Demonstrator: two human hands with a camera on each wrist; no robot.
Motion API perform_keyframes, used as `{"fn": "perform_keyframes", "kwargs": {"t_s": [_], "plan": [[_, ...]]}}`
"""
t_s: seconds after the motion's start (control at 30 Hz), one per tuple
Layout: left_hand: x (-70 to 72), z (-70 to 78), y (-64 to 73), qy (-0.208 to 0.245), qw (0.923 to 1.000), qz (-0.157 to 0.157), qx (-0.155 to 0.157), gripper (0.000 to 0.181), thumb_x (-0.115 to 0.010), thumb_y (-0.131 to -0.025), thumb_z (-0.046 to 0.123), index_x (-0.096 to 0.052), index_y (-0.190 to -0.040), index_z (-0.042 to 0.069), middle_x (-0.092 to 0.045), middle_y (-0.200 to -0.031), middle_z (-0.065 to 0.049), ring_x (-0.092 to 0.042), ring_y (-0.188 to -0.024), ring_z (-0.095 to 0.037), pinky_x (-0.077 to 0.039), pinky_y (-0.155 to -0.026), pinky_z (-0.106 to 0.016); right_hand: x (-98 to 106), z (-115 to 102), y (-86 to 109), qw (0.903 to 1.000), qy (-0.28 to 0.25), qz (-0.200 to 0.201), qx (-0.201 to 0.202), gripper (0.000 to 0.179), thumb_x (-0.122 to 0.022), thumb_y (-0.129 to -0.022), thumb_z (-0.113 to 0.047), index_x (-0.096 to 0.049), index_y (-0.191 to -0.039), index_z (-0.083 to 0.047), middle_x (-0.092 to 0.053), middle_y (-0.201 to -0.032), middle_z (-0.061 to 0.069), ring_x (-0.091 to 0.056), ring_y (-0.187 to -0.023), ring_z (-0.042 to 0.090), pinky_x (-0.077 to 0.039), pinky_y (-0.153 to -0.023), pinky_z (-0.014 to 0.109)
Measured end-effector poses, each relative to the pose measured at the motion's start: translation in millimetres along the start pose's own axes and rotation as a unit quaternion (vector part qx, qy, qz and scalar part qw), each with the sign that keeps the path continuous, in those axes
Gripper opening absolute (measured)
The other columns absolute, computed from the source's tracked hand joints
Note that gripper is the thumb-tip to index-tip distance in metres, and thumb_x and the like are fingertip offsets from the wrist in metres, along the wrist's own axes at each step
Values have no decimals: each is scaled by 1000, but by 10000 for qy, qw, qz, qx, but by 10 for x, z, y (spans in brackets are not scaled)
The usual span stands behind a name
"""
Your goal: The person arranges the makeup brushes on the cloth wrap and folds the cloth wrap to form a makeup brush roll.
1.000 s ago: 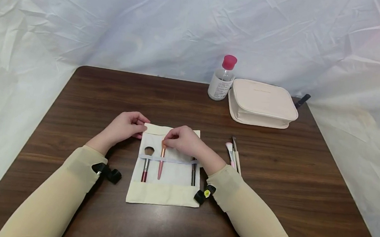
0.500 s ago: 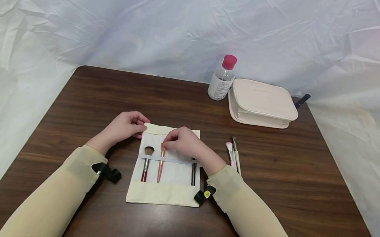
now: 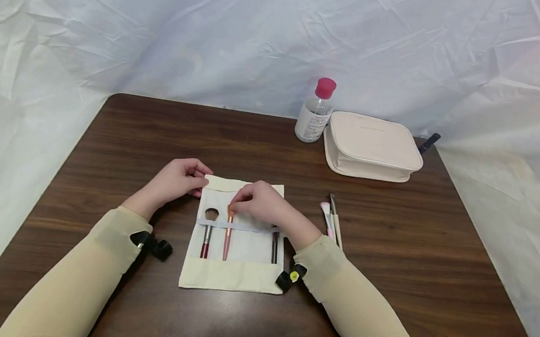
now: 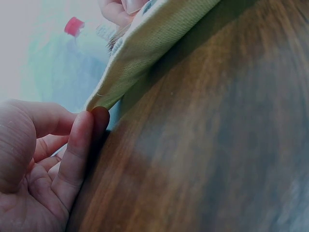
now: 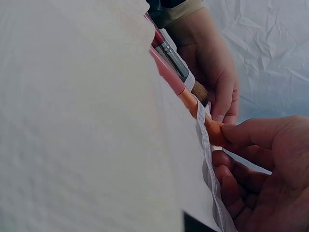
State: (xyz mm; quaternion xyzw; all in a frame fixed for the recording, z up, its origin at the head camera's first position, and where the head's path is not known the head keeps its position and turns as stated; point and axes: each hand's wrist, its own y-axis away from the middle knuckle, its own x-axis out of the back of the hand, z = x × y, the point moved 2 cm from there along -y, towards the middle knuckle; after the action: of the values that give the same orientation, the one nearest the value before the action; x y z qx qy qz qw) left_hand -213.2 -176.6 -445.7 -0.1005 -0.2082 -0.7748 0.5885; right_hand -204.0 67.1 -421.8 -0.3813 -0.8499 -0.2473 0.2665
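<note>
Pinching cream roll (image 3: 231,277) by far-L corner w/ L hand (image 3: 181,179), pink brush (image 3: 227,241) by head w/ R hand (image 3: 264,201).

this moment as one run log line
left hand: pinches brush roll corner | right hand: pinches pink brush, tucked under elastic band | beside roll: two brushes

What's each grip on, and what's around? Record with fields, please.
left grip: pinches the roll at its far left corner
right grip: pinches the pink brush near its far end
pink brush: under the band; pocket entry unclear
also under band: red brush left, dark brush right
loose brushes: two, right of roll
back of table: bottle, pouch
</note>
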Motion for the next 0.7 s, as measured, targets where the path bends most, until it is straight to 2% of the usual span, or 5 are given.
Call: {"fn": "perform_keyframes", "kwargs": {"t_s": [0.5, 0.7], "plan": [[7, 17, -28, -4, 10000, 55, -39, 24, -69, -99, 15, -67, -121, 5, -71, -108, -17, -72, -84, -21, -64, -72, -30, 37, -15, 14, 9998, 55, 85, 193, 10, -73, -95, -20, -84, -94, -19, -75, -96, -6, -63, -88, 12, -52, -81, 26], [0, -20, -12, -47, 10000, 30, 11, 25, -69, -99, 15, -67, -122, 6, -70, -108, -17, -72, -84, -20, -64, -73, -30, 89, 25, 59, 9996, -194, 157, 100, 16, -68, -99, -24, -82, -104, -18, -76, -99, -6, -63, -88, 13, -53, -80, 26]]}}
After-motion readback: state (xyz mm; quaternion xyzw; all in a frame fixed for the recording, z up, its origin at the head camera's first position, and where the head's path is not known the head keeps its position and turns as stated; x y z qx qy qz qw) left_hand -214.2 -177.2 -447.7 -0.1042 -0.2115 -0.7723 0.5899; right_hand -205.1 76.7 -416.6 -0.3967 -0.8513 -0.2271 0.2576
